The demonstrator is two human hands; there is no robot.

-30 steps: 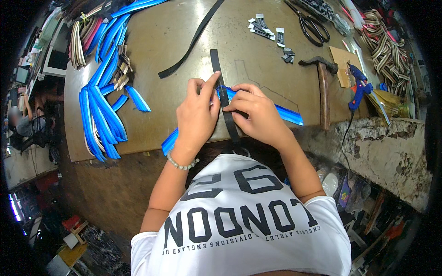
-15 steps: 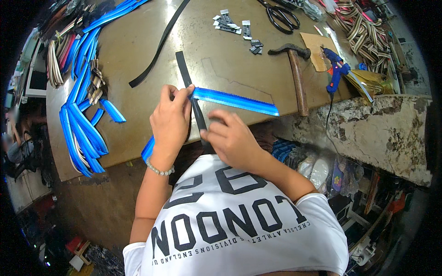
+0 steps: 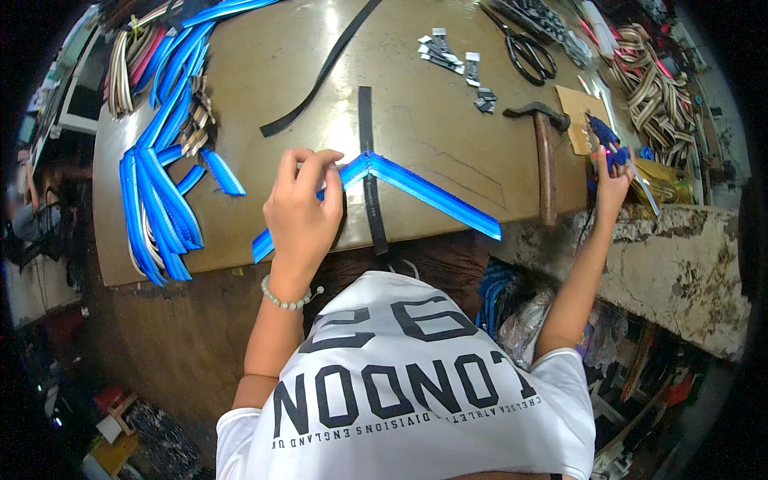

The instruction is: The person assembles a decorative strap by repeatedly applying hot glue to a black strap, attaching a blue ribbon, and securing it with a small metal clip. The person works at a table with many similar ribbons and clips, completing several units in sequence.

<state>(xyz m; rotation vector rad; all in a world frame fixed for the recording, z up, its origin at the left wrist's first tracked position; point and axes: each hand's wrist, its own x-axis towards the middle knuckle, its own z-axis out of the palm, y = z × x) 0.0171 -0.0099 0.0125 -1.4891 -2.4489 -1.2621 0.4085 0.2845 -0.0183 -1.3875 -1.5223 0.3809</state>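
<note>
A blue striped strap, bent into a V with its peak away from me, lies near the table's front edge. Beneath its peak a narrow black strip runs from far to near. My left hand, with a beaded bracelet at the wrist, is over the strap's left arm. Its fingers are curled together near the peak, and what they pinch is hidden. Out at the right, my right hand is closed around the handle of a blue glue gun, which has a glue stick at its back.
A hammer lies left of the glue gun, beside a cardboard piece. Black scissors and small labels lie farther back. A loose black strip curves across the table. Blue straps are heaped at the left.
My right hand has left the black strip and reached right to the glue gun. My left hand has moved off the strap's peak, and the black strip now lies straighter under it.
</note>
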